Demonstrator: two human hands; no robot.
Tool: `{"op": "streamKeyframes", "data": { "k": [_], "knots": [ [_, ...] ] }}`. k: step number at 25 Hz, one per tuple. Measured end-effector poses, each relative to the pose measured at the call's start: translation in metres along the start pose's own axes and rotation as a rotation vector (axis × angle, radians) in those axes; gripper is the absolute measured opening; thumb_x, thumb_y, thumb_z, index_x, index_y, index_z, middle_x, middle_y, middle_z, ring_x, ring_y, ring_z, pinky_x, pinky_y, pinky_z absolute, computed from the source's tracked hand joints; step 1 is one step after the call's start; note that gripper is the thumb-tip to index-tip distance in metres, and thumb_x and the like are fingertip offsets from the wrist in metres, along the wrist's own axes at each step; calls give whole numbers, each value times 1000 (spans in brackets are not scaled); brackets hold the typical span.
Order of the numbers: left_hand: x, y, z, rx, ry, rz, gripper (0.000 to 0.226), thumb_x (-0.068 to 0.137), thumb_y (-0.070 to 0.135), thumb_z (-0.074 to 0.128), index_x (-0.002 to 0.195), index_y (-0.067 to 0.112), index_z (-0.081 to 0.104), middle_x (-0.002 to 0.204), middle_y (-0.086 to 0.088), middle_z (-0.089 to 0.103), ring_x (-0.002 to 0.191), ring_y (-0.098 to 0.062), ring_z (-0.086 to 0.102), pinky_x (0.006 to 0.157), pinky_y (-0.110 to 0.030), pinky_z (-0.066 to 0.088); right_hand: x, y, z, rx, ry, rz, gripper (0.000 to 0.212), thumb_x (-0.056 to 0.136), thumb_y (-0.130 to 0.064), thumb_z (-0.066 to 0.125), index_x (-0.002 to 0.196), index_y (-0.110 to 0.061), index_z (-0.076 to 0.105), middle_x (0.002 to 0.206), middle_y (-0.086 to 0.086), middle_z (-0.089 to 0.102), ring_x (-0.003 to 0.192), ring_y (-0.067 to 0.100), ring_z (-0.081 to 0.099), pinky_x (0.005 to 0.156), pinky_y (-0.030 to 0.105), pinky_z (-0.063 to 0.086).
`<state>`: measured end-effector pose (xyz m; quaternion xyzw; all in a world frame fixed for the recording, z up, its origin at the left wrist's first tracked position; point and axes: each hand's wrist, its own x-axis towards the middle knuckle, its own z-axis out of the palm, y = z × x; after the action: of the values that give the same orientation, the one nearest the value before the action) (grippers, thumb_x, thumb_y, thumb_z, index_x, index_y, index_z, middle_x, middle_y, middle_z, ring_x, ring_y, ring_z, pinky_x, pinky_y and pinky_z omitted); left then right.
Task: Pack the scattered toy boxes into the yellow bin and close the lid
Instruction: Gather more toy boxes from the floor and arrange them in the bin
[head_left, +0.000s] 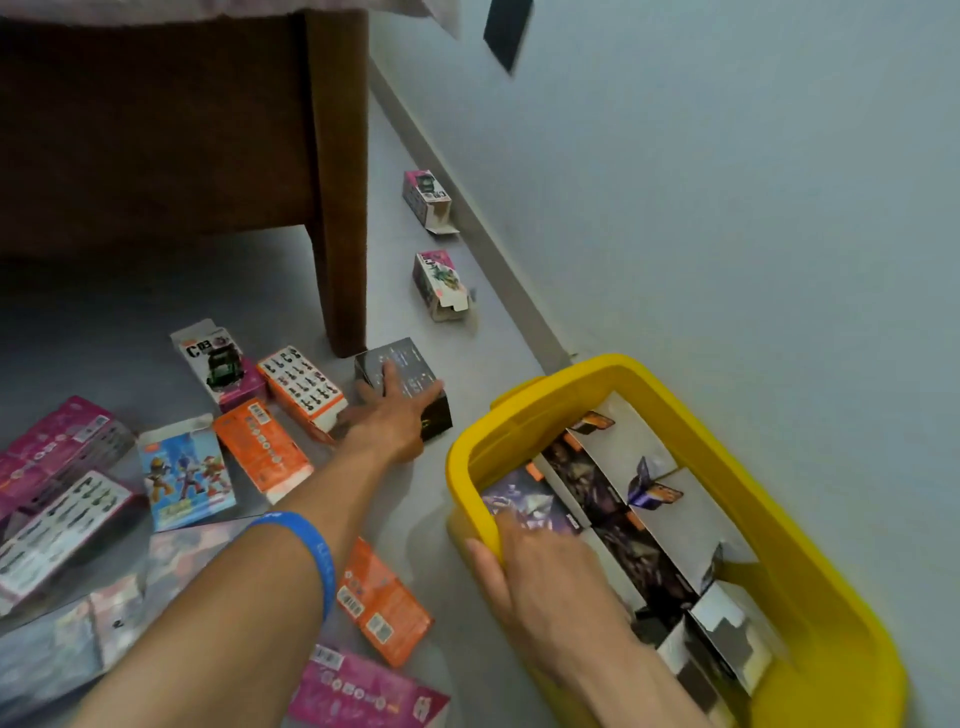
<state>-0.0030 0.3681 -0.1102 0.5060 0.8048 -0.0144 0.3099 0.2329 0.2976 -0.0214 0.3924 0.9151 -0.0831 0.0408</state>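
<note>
The left hand (396, 415) lies spread over a black box (410, 384) on the floor (457, 519), fingers draped across its top and near side, beside the brown furniture leg (340, 208). The left forearm carries a blue wristband (311, 551). The right hand (540, 577) grips the near rim of the yellow bin (737, 478), thumb outside, fingers curled inside against a purple box (524, 506). The bin stands open against the wall (727, 208), with several boxes packed upright inside. Orange, pink and blue toy boxes (260, 457) lie scattered on the floor left of the bin. 2 pink boxes (441, 286) with open flaps lie along the skirting.
</note>
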Motion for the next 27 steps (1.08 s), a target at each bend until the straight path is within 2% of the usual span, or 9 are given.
{"op": "streamKeyframes", "data": {
  "k": [4,8,12,17,19,20,22,24,27],
  "knots": [
    [-2,18,9,-30,28,-29,38,93,30,61,125,41,44,162,-11,-22,140,-62,-2,109,-69,26,1,0,-5,22,24,-1,50,101,-59,23,109,-21,55,92,10,72,86,34,67,61,38,31],
    [-22,0,26,-9,209,36,7,96,38,53,101,39,48,157,-7,9,131,-54,18,100,-64,34,2,-3,-7,40,41,-29,46,101,-54,32,102,-17,59,84,14,72,79,38,68,58,38,35],
    [-51,-19,-14,-337,341,10,21,93,42,51,113,47,51,140,-4,29,117,-44,44,100,-51,41,1,-2,-4,28,157,-36,39,94,-50,44,80,-17,59,64,12,68,58,34,66,49,32,27],
    [-115,20,-114,-496,463,62,67,81,52,57,144,46,36,136,-5,49,122,-30,51,99,-43,44,-1,-1,-9,205,86,56,38,100,-58,28,97,-25,46,103,9,69,99,33,64,68,40,38],
    [-153,51,-134,-445,418,166,66,67,65,56,131,48,49,122,5,58,107,-19,56,85,-35,45,-9,10,-34,381,286,112,42,98,-50,49,132,-25,47,133,5,58,126,25,53,93,39,42],
    [-171,70,-139,-403,368,224,64,60,70,54,119,47,57,113,11,61,98,-12,58,77,-31,45,-15,17,-50,412,459,100,63,92,-43,62,146,-22,37,149,6,45,138,23,42,105,36,37],
    [-198,109,-134,-329,264,340,55,53,75,51,95,42,66,95,17,65,85,-2,60,67,-26,46,-25,37,-83,311,691,-32,88,80,-35,73,153,-18,27,159,9,29,145,26,31,113,36,27],
    [-214,146,-114,-297,233,437,42,58,72,52,74,36,64,74,10,66,75,-11,64,59,-29,46,-36,52,-108,330,678,-166,79,75,-35,78,143,-18,41,147,6,48,132,23,49,107,36,40],
    [-222,165,-80,-503,122,548,36,80,66,63,71,31,66,64,16,63,65,-5,59,58,-30,42,-62,68,-113,617,563,-69,55,71,-38,84,116,-27,55,109,-14,66,98,5,64,79,33,53]
  ]
}}
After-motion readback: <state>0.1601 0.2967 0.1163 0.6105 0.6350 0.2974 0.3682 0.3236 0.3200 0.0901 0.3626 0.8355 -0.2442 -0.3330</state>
